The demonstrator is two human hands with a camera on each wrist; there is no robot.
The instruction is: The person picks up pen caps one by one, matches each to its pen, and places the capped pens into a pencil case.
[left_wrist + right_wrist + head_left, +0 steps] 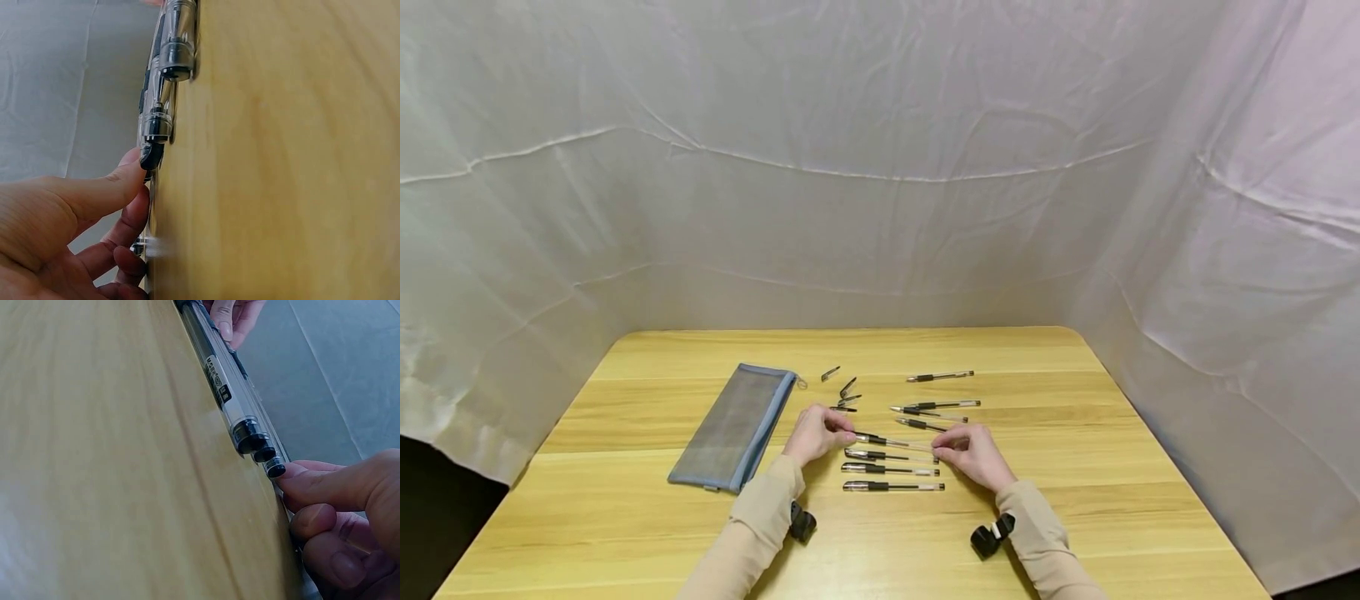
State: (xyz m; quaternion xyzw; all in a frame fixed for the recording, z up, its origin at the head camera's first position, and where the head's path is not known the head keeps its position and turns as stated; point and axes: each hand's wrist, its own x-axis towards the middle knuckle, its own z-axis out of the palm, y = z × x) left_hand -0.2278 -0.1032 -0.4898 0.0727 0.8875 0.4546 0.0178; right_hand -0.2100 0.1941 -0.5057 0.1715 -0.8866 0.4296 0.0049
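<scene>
My left hand (820, 435) pinches the capped end of a clear pen with a black grip (880, 440), thumb and fingertips closed on its cap end. At the pen's other end, my right hand (976, 454) holds the tail between thumb and forefinger. Just nearer to me lie three capped pens (891, 470), roughly parallel, caps to the left. In the left wrist view, the left hand (94, 212) is close to the cap ends of pens. The right wrist view has the right hand (350, 512) beside the pens' black end plugs (250, 440).
Several uncapped pens (940, 377) lie farther back on the right of the wooden table (1000, 350). Several loose pen caps (847, 387) are scattered beyond the left hand. A blue-edged mesh zip pouch (730, 425) lies at the left. Pale cloth (880, 233) hangs around the table.
</scene>
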